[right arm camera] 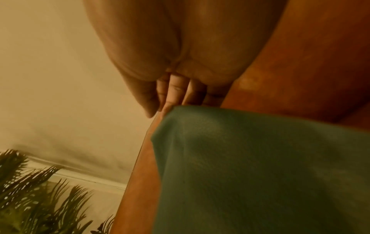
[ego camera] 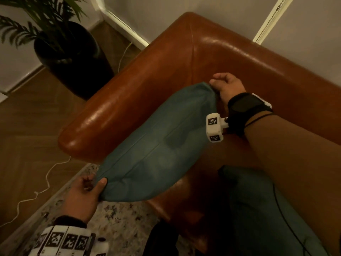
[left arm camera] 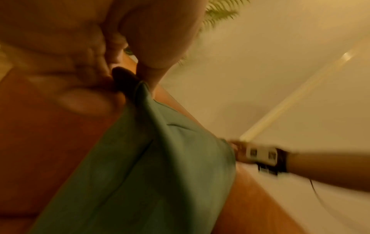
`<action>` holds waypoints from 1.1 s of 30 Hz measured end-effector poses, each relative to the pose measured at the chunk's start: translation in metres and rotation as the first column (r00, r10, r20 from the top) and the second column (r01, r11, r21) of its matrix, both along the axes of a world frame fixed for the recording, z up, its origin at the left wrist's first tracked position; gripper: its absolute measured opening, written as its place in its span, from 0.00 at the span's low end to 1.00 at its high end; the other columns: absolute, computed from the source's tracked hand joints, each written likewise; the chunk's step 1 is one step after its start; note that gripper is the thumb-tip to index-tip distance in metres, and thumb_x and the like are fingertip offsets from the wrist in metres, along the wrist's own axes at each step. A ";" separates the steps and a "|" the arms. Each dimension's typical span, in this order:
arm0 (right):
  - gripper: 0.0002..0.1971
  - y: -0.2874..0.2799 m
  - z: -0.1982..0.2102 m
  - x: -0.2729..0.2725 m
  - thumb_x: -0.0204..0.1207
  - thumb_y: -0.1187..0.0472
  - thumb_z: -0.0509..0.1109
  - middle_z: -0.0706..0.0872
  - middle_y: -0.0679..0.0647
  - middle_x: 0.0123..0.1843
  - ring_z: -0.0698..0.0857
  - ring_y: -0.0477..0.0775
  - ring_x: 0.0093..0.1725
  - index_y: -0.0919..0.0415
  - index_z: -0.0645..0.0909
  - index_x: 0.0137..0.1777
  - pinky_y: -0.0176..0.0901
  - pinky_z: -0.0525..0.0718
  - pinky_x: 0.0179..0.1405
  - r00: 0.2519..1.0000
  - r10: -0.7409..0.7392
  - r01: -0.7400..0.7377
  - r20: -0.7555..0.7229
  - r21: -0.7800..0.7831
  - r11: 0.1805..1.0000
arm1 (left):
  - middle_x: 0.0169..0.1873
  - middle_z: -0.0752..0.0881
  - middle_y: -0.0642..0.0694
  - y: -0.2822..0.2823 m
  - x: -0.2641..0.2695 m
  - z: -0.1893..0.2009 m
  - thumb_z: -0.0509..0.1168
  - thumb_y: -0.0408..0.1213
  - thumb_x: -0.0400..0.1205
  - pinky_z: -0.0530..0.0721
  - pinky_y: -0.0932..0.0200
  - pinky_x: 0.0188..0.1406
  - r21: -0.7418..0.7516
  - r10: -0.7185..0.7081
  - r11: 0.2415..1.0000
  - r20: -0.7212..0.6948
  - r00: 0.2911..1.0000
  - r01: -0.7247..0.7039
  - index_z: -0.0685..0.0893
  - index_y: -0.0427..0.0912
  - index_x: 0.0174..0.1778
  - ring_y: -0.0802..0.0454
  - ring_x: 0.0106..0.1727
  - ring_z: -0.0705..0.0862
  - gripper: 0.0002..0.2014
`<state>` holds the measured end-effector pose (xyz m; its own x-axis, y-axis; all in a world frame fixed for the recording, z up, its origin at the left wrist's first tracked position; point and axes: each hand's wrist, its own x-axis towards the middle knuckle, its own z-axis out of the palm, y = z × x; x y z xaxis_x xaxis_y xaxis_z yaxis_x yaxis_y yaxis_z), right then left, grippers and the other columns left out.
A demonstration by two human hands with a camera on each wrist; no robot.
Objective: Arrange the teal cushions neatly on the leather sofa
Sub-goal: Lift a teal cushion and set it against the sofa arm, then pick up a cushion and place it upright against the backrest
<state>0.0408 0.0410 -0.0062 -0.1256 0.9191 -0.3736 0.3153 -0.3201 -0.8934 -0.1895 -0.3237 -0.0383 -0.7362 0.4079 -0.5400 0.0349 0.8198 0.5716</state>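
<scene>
Brown leather sofa (ego camera: 212, 58) fills the corner, and a teal cushion (ego camera: 156, 145) hangs over its left armrest, long axis near-left to far-right, left hand (ego camera: 83, 196) pinching the near corner, right hand (ego camera: 227, 87) gripping the far corner.

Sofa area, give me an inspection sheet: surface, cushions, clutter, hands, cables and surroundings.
Surface: brown leather sofa, glossy, corner in view.
Job's things: held teal cushion carried at the armrest; second teal cushion lies on the seat.
Clutter: nothing seen.
Hands: left hand grips the near corner; right hand holds the far corner.
Cables: white cable trails over the floor.
Surroundings: potted plant, patterned rug, white wall.
</scene>
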 end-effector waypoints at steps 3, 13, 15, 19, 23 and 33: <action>0.18 -0.013 0.010 0.019 0.79 0.58 0.70 0.81 0.43 0.47 0.80 0.39 0.44 0.59 0.76 0.67 0.27 0.78 0.36 0.997 0.026 -0.029 0.069 0.030 0.999 | 0.61 0.76 0.34 0.012 0.014 0.030 0.72 0.47 0.76 0.80 0.38 0.58 -0.110 -0.237 0.971 -0.334 0.913 0.211 0.76 0.36 0.63 0.33 0.60 0.79 0.25; 0.18 -0.102 0.013 0.174 0.78 0.49 0.69 0.78 0.48 0.57 0.78 0.51 0.60 0.54 0.77 0.66 0.42 0.77 0.54 0.885 0.092 -0.069 0.456 -0.067 0.995 | 0.56 0.81 0.37 0.105 0.195 0.047 0.63 0.54 0.74 0.70 0.55 0.63 0.072 -0.783 0.400 -0.491 0.382 0.914 0.83 0.39 0.56 0.37 0.58 0.79 0.24; 0.20 -0.124 0.004 0.222 0.78 0.49 0.69 0.81 0.52 0.63 0.79 0.55 0.65 0.54 0.77 0.68 0.47 0.76 0.61 0.842 0.077 -0.028 0.535 -0.098 0.995 | 0.63 0.78 0.40 0.119 0.226 0.034 0.65 0.54 0.77 0.70 0.56 0.68 0.054 -0.882 0.331 -0.338 0.329 0.942 0.80 0.41 0.64 0.41 0.65 0.77 0.25; 0.28 -0.175 -0.015 0.329 0.74 0.44 0.70 0.76 0.62 0.74 0.76 0.67 0.71 0.55 0.74 0.71 0.60 0.76 0.70 0.612 0.039 0.136 0.790 -0.153 0.979 | 0.68 0.79 0.41 0.138 0.270 -0.003 0.69 0.55 0.77 0.74 0.57 0.64 0.027 -0.876 0.480 0.064 0.478 0.877 0.73 0.42 0.72 0.43 0.66 0.79 0.31; 0.40 -0.226 -0.029 0.410 0.70 0.34 0.69 0.69 0.63 0.79 0.71 0.70 0.74 0.54 0.66 0.78 0.66 0.72 0.73 0.557 0.008 0.377 0.831 -0.261 0.889 | 0.68 0.81 0.42 0.130 0.303 -0.046 0.70 0.59 0.73 0.76 0.52 0.69 0.033 -0.766 0.615 0.264 0.586 0.788 0.70 0.42 0.76 0.43 0.67 0.80 0.39; 0.52 -0.251 -0.047 0.459 0.65 0.28 0.67 0.68 0.62 0.81 0.72 0.68 0.76 0.57 0.56 0.83 0.56 0.70 0.74 0.756 -0.219 0.543 0.617 -0.404 0.736 | 0.71 0.79 0.49 0.089 0.352 -0.099 0.75 0.76 0.45 0.76 0.42 0.72 0.110 -0.344 0.920 0.687 0.640 0.376 0.69 0.50 0.77 0.43 0.68 0.80 0.64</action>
